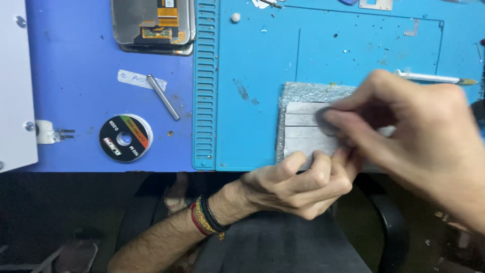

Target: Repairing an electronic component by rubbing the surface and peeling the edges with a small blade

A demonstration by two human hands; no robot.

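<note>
On the blue matted surface point(242, 60), the silvery bubble-wrapped flat package point(308, 124) lies long axis left-right, left hand point(298, 184) pinching its near edge, right hand point(419, 136) fingertips closed on its top.

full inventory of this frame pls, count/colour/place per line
bubble-wrapped package: 1, silvery with grey tape strips, near edge of mat, under both hands
work mat: 1, light blue, right part of bench
bench top: 1, darker blue, left of mat
phone screens: stacked, dark grey with orange flex, top left; count unclear
metal rod: 1, grey, left of mat
wire spool: 1, black label, bench front left
white pen-like tool: 1, mat right
left hand: 1, beaded wristbands, at package's near edge
right hand: 1, blurred, fingers on package top
</note>
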